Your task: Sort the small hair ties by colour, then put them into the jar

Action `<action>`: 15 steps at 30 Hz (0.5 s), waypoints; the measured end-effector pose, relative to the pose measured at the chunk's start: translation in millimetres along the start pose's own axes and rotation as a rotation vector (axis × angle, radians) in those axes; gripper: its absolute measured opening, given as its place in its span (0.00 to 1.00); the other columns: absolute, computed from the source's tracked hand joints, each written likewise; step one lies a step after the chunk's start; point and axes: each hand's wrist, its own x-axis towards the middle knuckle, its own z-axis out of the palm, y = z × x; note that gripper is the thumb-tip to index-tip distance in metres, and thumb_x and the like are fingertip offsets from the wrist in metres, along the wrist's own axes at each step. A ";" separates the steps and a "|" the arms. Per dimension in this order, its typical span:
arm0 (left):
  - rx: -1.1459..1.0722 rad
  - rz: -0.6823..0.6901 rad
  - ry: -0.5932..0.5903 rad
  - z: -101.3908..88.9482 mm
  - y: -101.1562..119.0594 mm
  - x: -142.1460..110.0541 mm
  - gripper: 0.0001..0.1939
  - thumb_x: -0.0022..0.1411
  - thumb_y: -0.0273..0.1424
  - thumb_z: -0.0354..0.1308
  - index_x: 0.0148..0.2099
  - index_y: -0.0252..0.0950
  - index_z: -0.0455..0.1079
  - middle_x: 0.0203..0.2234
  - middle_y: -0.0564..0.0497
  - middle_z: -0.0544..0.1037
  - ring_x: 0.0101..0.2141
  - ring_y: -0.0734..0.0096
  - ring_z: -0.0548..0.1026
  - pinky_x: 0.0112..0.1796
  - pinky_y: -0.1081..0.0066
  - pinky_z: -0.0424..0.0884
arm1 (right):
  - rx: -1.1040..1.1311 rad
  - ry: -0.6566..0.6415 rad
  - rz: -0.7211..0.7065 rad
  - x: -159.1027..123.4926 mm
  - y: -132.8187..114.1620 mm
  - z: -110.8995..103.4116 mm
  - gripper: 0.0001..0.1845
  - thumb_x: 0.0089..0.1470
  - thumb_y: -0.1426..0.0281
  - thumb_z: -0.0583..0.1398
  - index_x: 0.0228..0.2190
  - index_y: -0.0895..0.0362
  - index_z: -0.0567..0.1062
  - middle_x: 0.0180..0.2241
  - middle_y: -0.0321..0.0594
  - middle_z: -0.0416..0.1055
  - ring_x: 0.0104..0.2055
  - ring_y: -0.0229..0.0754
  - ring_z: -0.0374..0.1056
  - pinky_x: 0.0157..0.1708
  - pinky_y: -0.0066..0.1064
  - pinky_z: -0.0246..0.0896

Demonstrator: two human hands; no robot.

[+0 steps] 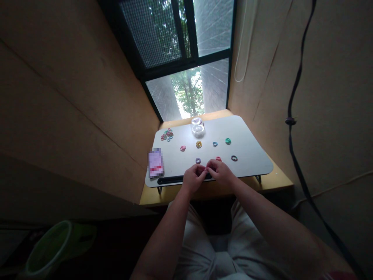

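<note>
Above the front edge of a white lap table (250,159), my left hand (194,177) and my right hand (220,172) meet with fingertips pinched together. Between them shows a tiny pinkish piece (206,168), which looks like a small hair tie, mostly hidden by the fingers. Just beyond the hands lie purple hair ties (198,160) and red-pink hair ties (218,158), the latter partly behind my right hand. To their right is a dark ring of hair ties (234,158). Farther back sit pink (183,148), yellow (198,144), light blue (215,144) and green hair ties (228,141).
A mixed-colour pile of hair ties (167,134) is at the back left. A clear round container (198,130) stands at the back by the window. A blurred-out phone-like object (155,163) lies at the left. A dark cable (291,120) hangs on the right.
</note>
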 end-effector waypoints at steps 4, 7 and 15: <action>-0.009 -0.002 -0.007 0.3 -0.7 0.7 0.11 0.60 0.39 0.60 0.37 0.36 0.75 0.27 0.52 0.78 0.27 0.73 0.73 0.30 0.73 0.67 | -0.003 -0.002 0.008 0.2 0.5 0.7 0.04 0.54 0.70 0.58 0.28 0.56 0.70 0.24 0.33 0.67 0.25 0.37 0.60 0.27 0.29 0.55; -0.008 -0.005 0.009 0.0 0.5 0.8 0.10 0.60 0.37 0.60 0.35 0.36 0.73 0.24 0.54 0.76 0.25 0.75 0.70 0.29 0.74 0.65 | -0.023 -0.006 -0.002 0.5 2.4 1.3 0.03 0.55 0.70 0.57 0.29 0.56 0.71 0.25 0.34 0.68 0.25 0.37 0.61 0.27 0.29 0.55; -0.002 -0.035 -0.004 0.3 0.1 1.7 0.06 0.57 0.34 0.59 0.32 0.36 0.70 0.21 0.57 0.71 0.23 0.77 0.67 0.26 0.75 0.62 | -0.033 0.028 0.006 1.9 5.0 2.3 0.03 0.55 0.72 0.57 0.29 0.55 0.70 0.26 0.34 0.69 0.29 0.39 0.63 0.31 0.30 0.57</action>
